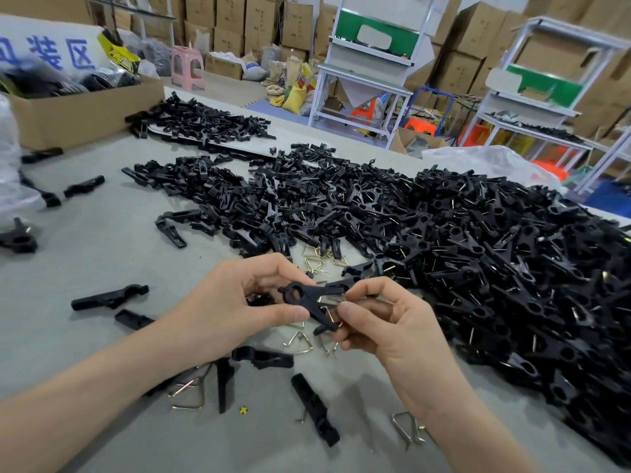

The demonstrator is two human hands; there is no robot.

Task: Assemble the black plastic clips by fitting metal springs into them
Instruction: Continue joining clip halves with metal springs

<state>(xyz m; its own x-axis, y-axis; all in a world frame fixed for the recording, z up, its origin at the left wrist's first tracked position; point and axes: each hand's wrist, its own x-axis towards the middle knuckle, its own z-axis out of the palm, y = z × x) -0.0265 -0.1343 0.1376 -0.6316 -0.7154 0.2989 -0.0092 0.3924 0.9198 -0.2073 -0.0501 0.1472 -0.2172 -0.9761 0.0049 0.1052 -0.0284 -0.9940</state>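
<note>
A black plastic clip (pixel 309 297) is held above the grey table (pixel 102 254) between both hands. My left hand (pixel 235 302) pinches its ring end with thumb and fingers. My right hand (pixel 386 322) pinches the jaw end, where a metal spring (pixel 329 314) shows between the two halves. Loose brass-coloured springs (pixel 300 341) lie just below the hands and another small bunch of springs (pixel 321 257) lies beyond them. Single clip halves (pixel 314 407) lie scattered on the table near my forearms.
A big heap of assembled clips (pixel 512 268) fills the right side. Unassembled black halves (pixel 239 199) spread across the middle and far left. A cardboard box (pixel 85 110) stands at back left; a plastic bag (pixel 491 162) lies at back right.
</note>
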